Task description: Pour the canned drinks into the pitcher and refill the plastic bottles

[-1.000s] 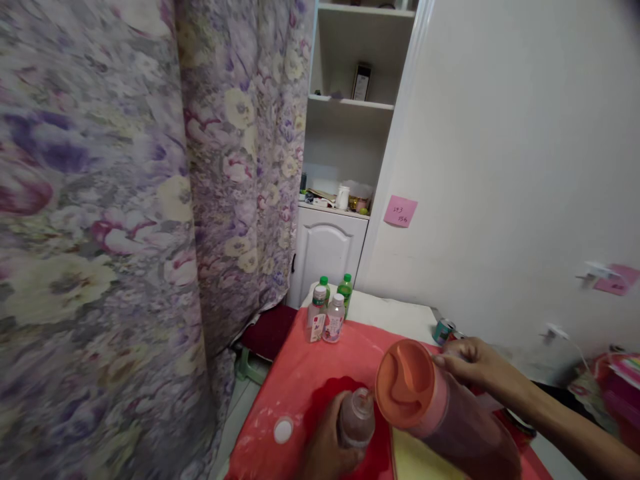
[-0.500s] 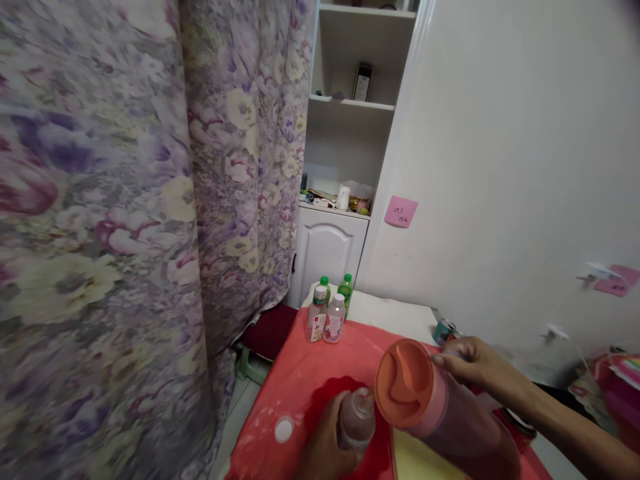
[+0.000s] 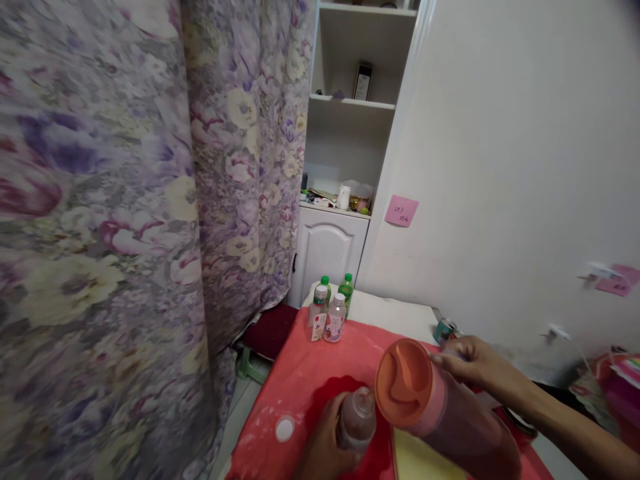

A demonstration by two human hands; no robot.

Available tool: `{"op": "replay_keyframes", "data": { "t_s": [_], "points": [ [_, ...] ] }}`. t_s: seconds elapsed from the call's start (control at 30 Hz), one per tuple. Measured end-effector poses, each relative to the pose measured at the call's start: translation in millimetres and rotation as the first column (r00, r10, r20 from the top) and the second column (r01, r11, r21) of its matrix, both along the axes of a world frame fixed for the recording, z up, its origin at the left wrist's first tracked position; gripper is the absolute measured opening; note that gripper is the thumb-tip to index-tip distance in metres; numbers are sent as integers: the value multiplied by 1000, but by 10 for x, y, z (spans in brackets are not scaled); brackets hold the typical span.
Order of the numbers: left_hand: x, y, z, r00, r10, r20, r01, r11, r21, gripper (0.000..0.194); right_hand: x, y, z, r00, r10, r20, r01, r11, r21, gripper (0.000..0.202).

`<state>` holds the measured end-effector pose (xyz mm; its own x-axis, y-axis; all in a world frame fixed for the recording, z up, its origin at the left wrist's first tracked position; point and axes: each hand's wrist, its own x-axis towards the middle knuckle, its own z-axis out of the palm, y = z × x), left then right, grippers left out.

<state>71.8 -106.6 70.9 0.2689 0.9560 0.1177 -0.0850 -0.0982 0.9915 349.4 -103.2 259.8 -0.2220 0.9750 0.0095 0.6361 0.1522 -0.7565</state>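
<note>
Grasping uncapped bottle (image 3: 357,421) in left hand (image 3: 325,439), gripping tilted orange-lidded pitcher (image 3: 445,420) right of bottle with right hand (image 3: 473,360), white cap (image 3: 285,430) left of bottle

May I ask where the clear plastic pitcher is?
In the head view, the clear plastic pitcher is at lower right, tilted in the right hand, its orange lid right of the clear bottle in the left hand.

Shows a bare right grip (image 3: 470,362), softly rounded in outline; continues into a bare right forearm (image 3: 555,415), slender, narrow near the grip, broader toward the lower right of the view; shows a bare left grip (image 3: 325,440), shadowed, partly hidden, cut off by the bottom edge; leaves finer markings too dim to tell.
</note>
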Motion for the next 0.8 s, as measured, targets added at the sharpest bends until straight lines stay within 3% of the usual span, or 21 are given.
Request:
{"op": "replay_keyframes", "data": {
  "t_s": [0.27, 0.53, 0.8],
  "points": [
    [30, 17, -25, 1000, -9, 16, 9, 1000, -3, 77, 16, 0, 25, 999, -15, 42, 15, 1000, 2, 48],
    [80, -26, 119, 1000, 19, -6, -20, 998, -53, 71, 27, 2, 25, 1000, -1, 26, 1, 1000, -4, 48],
    [48, 5, 44, 1000, 4, 19, -3, 999, -54, 74, 8, -2, 42, 1000, -14, 23, 14, 1000, -22, 52]
  ]
}}
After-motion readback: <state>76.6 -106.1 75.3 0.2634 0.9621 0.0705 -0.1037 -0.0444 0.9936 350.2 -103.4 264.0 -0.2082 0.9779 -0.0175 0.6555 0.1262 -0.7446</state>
